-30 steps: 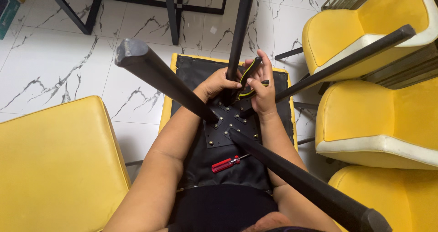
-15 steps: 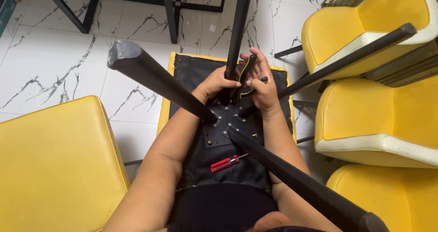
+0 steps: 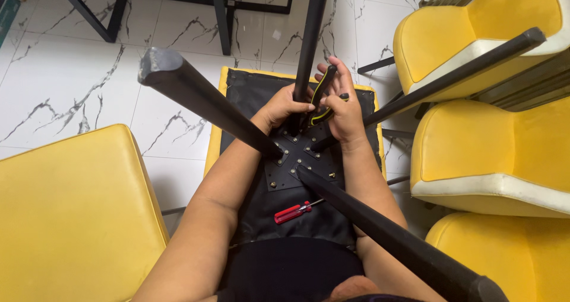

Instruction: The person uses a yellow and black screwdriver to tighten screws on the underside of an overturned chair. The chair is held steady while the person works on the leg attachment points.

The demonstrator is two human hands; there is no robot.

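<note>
An upturned yellow chair with a black underside [image 3: 249,94] lies in front of me, its black legs [image 3: 202,100] pointing up. My left hand [image 3: 284,107] grips the base of the far leg [image 3: 312,35] where it meets the metal bracket plate [image 3: 300,159]. A black-and-yellow tool handle [image 3: 321,91] is clasped in my right hand [image 3: 344,109], its tip down at the plate. Small bolts dot the plate. A red screwdriver [image 3: 291,212] rests on the underside, nearer to me than both hands.
Yellow padded chairs stand at the right [image 3: 493,153] and one at the left [image 3: 65,219]. A black table frame [image 3: 219,11] stands on the white marbled floor [image 3: 71,82] beyond. One long leg [image 3: 392,236] slants across my right forearm.
Both hands stay at the leg joint; the right hand has turned the tool handle slightly. The view has shifted a little.
</note>
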